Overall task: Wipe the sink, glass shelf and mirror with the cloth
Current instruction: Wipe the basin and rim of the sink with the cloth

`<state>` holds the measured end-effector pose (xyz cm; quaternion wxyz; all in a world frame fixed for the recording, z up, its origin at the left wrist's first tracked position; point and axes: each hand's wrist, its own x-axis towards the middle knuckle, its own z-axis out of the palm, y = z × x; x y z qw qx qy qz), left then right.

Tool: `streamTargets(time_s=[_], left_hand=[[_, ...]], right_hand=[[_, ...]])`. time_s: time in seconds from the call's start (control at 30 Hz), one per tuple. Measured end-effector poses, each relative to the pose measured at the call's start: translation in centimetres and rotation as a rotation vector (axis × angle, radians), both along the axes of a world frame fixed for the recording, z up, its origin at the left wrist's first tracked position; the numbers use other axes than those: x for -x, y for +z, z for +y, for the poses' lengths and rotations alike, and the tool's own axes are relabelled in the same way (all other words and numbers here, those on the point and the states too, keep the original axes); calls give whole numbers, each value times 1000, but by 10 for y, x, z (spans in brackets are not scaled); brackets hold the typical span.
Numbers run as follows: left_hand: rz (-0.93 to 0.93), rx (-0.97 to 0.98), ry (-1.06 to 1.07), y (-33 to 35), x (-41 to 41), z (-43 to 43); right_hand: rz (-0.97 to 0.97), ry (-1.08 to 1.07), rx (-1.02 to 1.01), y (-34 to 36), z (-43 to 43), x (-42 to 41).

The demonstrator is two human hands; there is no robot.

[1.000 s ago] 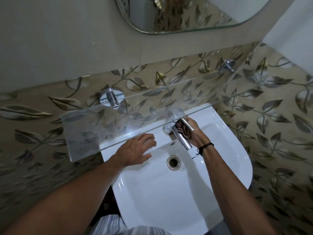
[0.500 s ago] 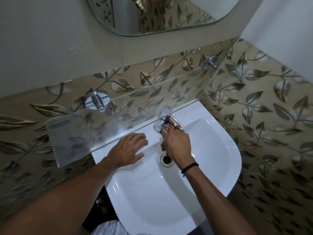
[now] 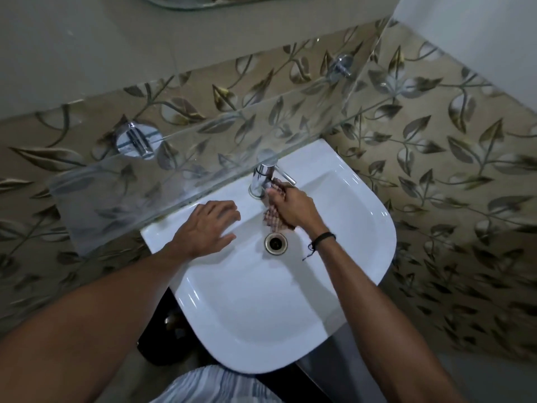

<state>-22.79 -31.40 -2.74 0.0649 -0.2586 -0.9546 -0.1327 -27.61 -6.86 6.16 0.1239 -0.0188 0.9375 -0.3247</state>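
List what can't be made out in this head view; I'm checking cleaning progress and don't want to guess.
- Mirror: cut off by the top edge; only its lower rim shows, so its cleanliness is unknown.
- Checked cloth: mostly hidden under the right hand.
- Tap base: partly covered by that hand and cloth.
- Sink rim under the left hand: hidden.
- Glass shelf: too reflective to judge smears.

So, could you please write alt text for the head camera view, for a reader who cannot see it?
Seen from above, a person's right hand presses a checked cloth against the base of a chrome tap on a white sink, while the left hand rests flat on the sink's rim. A glass shelf hangs above, against leaf-patterned tiles.
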Motion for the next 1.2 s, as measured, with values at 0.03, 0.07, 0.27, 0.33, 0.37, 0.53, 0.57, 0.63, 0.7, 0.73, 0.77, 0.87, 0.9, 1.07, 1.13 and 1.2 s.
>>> streamTargets(time_s=[0.03, 0.07, 0.27, 0.33, 0.37, 0.53, 0.57, 0.63, 0.7, 0.73, 0.77, 0.87, 0.9, 1.07, 1.13, 1.2], left_hand=[[2, 3, -3, 0, 0, 0], [4, 7, -5, 0, 0, 1], [-21, 17, 8, -1, 1, -2], [-29, 21, 10, -1, 2, -2], [-34, 21, 11, -1, 2, -2], [-44, -2, 10, -1, 2, -2], [-45, -6, 10, -1, 2, -2], [-49, -3, 7, -2, 3, -2], [-57, -2, 9, -2, 4, -2], [-56, -2, 11, -2, 4, -2], [-54, -3, 13, -2, 3, -2], [-40, -5, 6, -3, 3, -2], [-35, 1, 5, -3, 3, -1], [-10, 8, 20, -3, 1, 0], [9, 20, 17, -2, 1, 0], [15, 36, 13, -1, 2, 0]], right_hand=[[-144, -18, 209, 5, 6, 7], [-274, -53, 405, 8, 10, 12], [-822, -295, 1053, -7, 23, 21], [-864, -332, 1106, -5, 21, 18], [-827, -338, 1055, -4, 19, 16], [-411, -267, 447, -4, 13, 10], [-305, -220, 255, -4, 9, 4], [-41, -198, -130, -4, 2, -15], [210, -234, -305, -14, -5, -35], [282, -256, -275, -17, -9, -45], [324, -283, -193, -22, -12, -50], [191, -470, 283, -20, -15, -48], [52, -569, 528, -14, -16, -44], [-299, -810, 1032, 3, -12, -41], [-293, -789, 966, 2, -8, -48], [-297, -773, 915, -1, -1, -53]])
